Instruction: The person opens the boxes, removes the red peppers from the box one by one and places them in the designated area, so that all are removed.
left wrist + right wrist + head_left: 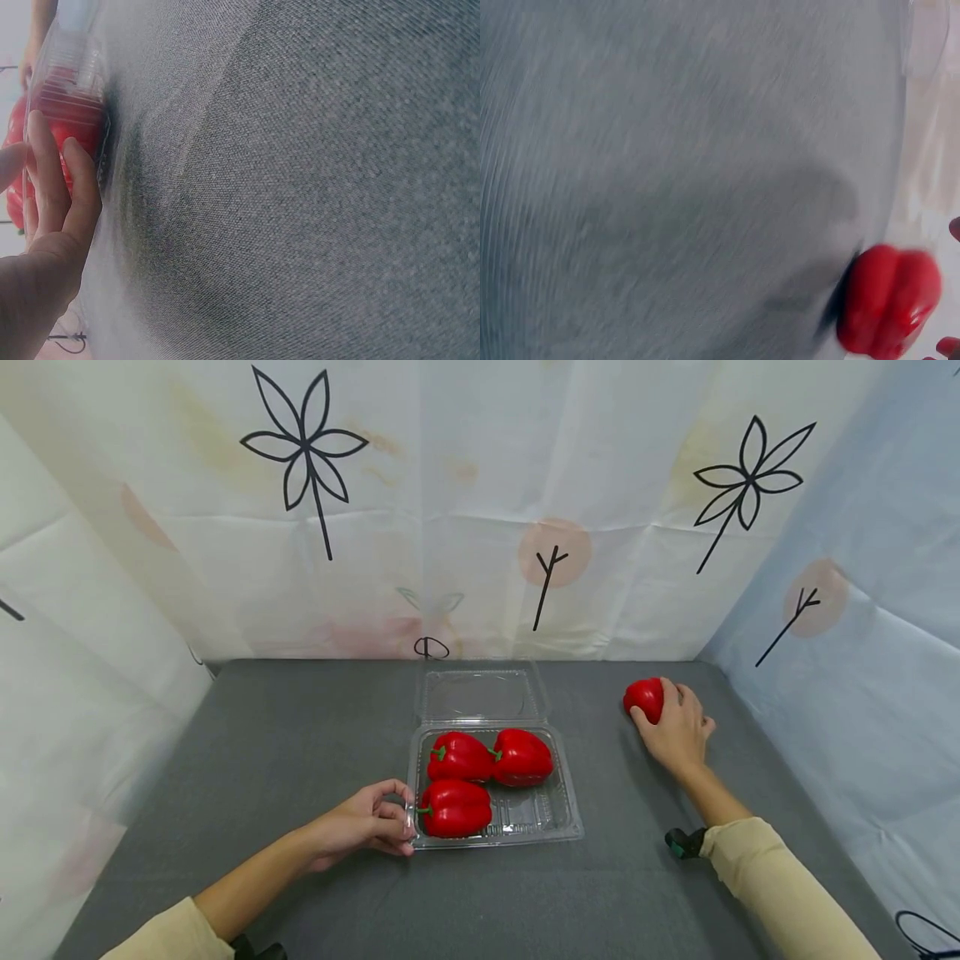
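Note:
A clear plastic clamshell container (525, 839) lies with its lid folded back. Inside are three red bell peppers: one at back left (459, 757), another at back right (522, 758), the third at front left (456, 810). My left hand (378, 820) holds the container's left edge, its fingers against the side wall in the left wrist view. Over at the right, a fourth bell pepper (643, 697) sits on the table. My right hand (677, 727) is spread over it; in the right wrist view a gap shows between the fingertips and the pepper (891, 300).
Grey cloth covers the table (300, 735). The container's transparent lid (480, 693) lies flat behind the base. A patterned curtain (465, 485) closes off the back, and more fabric hangs at the left and right sides.

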Demonstrator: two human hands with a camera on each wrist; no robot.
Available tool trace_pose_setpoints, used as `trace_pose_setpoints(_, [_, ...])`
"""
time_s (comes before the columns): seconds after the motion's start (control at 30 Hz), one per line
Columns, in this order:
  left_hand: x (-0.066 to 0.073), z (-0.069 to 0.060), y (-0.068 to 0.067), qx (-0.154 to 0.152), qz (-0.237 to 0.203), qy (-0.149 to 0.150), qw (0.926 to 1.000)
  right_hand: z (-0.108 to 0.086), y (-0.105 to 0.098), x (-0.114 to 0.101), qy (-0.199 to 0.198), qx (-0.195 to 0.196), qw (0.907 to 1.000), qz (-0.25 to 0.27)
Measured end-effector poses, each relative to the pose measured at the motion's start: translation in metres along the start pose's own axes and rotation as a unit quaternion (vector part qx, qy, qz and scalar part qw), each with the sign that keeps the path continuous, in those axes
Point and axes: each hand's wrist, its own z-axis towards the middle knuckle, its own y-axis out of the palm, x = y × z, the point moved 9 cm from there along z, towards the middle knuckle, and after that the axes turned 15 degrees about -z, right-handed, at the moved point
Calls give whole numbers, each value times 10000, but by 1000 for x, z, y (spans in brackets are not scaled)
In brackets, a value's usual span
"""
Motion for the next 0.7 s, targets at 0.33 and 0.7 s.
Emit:
trace_pose_setpoints(0.33, [-1,0,-1,-29,-5,15,10000,-13,-16,-54,-962,350,9935,508])
trace_pose_setpoints(0.7, [-1,0,-1,-36,-19,33,10000,-30,-9,-95,-1746,-428,9763,1206])
